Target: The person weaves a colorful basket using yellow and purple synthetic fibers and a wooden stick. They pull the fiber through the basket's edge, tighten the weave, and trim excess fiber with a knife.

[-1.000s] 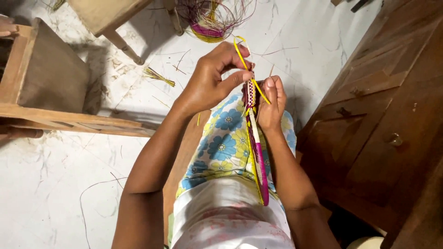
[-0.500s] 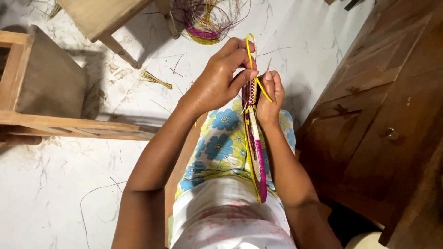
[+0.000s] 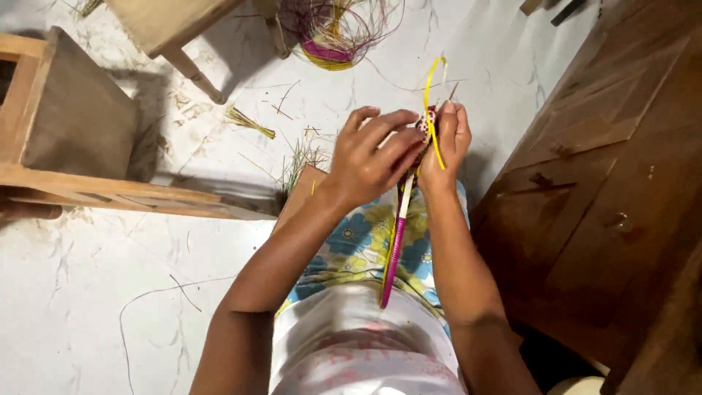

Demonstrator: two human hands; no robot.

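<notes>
White floor below, wooden cabinet (image 3: 607,190) right. I see left hand (image 3: 369,157), right hand (image 3: 447,143) both pinching woven strip (image 3: 398,234); yellow strand (image 3: 431,102) loops far side, taut for weaving.

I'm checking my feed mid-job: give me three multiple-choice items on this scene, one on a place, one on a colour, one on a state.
1. Where does the bundle of loose strands lie?
A. on the wooden cabinet
B. on the white floor beside the stool leg
C. in the person's lap

2. What colour is the thin strip looping above the hands?
A. yellow
B. blue
C. black

3. What is the left hand doing?
A. resting flat on the floor
B. hanging free
C. pinching the woven band with the right hand

Answers: 1 B, it sits on the floor at the top; 2 A, plainly yellow; 3 C, both sets of fingers close on the band's top.
</notes>
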